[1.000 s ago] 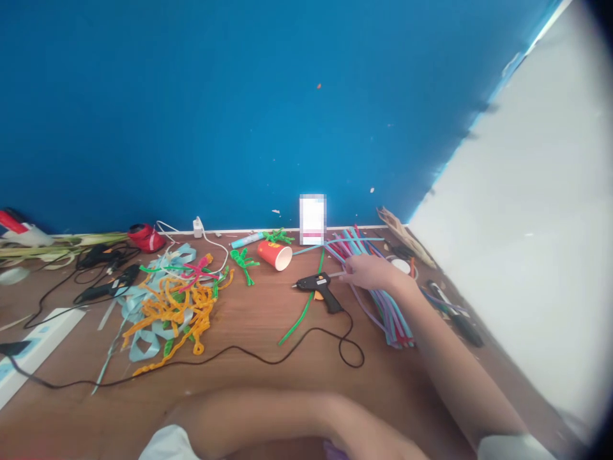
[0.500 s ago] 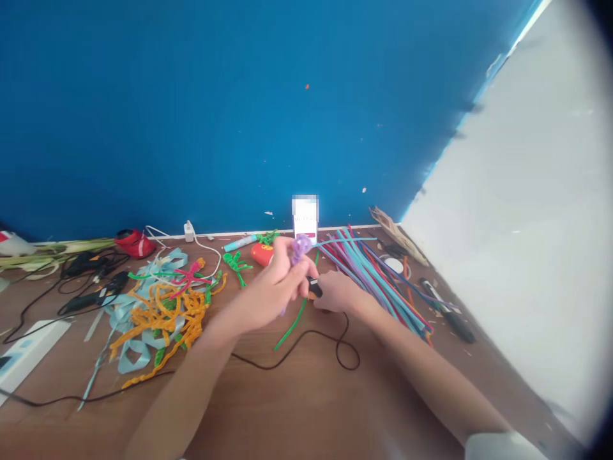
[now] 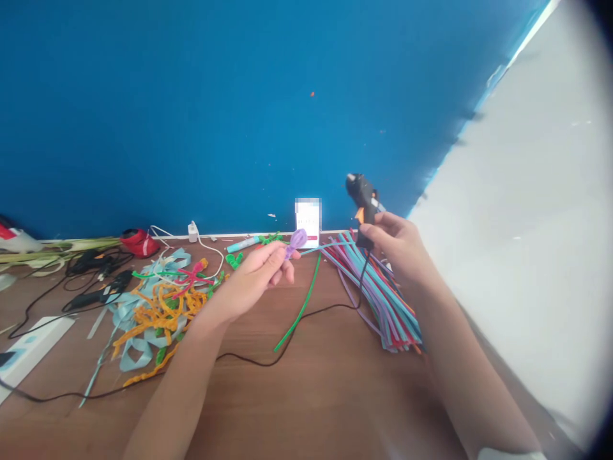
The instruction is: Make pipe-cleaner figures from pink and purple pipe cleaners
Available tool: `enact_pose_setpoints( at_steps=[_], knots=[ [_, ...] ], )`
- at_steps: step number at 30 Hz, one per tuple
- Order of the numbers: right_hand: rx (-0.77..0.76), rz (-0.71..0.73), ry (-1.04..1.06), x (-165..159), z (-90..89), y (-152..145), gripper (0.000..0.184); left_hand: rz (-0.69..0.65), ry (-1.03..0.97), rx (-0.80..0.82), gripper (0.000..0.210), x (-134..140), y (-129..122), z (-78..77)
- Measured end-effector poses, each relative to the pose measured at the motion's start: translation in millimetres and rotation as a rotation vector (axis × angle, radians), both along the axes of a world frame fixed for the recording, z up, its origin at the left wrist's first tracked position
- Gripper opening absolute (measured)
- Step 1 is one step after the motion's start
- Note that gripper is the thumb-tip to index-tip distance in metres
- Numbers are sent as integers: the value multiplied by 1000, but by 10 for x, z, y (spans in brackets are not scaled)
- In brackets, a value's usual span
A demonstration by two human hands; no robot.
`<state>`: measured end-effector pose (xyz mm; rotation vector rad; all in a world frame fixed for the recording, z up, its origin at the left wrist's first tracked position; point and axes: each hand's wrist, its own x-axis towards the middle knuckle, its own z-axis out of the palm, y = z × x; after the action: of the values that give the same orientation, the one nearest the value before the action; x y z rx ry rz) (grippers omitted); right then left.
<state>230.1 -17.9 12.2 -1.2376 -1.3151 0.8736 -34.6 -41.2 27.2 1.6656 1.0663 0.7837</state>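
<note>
Between the thumb and fingers of my left hand [image 3: 265, 268] is a purple pipe cleaner [image 3: 297, 240], bent into a looped bud shape that points up and away. My right hand [image 3: 400, 246] grips a black hot glue gun [image 3: 364, 204] with an orange trigger, held up above the table with its nozzle toward the upper left. The gun's cord hangs from the handle down to the table. Under and beside my right hand lies a bundle of coloured pipe cleaners [image 3: 378, 300]. A single green pipe cleaner [image 3: 302, 310] lies on the table between my hands.
A lit phone [image 3: 308, 223] leans against the blue wall. To the left sit a heap of orange pipe cleaners [image 3: 167, 313] and light blue ribbon [image 3: 134, 354], a white power strip [image 3: 33, 348] and a red roll [image 3: 138, 243]. The black cord [image 3: 249, 361] crosses the table.
My right hand has lifted the glue gun from the table, up and to the right. My left hand has shifted slightly left, still holding the purple pipe cleaner.
</note>
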Motion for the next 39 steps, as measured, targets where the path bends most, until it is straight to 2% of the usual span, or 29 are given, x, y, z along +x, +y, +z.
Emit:
enact_pose_setpoints(
  at_steps=[3,8,11,15,19,22,27,32,36,39],
  knots=[
    [36,-1,193,-1,46,-25,24,-16,43,60,30,54,33,5],
    [-9,232,400,-72,121,-80,19,-19,113,101,29,129,40,113],
    [-128,352,383,-95,142,-114,24,-37,153,113,29,157,52,162],
    [-246,430,243,-79,144,-148,32,43,129,176,24,161,107,200],
    [-169,373,262,-71,138,-182,19,42,68,162,22,173,187,195],
    [-118,339,238,-81,159,-235,24,21,21,105,23,204,248,140],
    [-73,256,119,-120,238,-369,22,47,24,42,29,239,312,24],
    [-52,241,64,-183,244,-435,22,150,126,210,34,218,249,27],
    [-58,179,77,-197,212,-434,28,234,252,337,35,195,167,105],
    [-33,205,55,-200,201,-416,33,256,340,395,37,202,133,171]
  ],
)
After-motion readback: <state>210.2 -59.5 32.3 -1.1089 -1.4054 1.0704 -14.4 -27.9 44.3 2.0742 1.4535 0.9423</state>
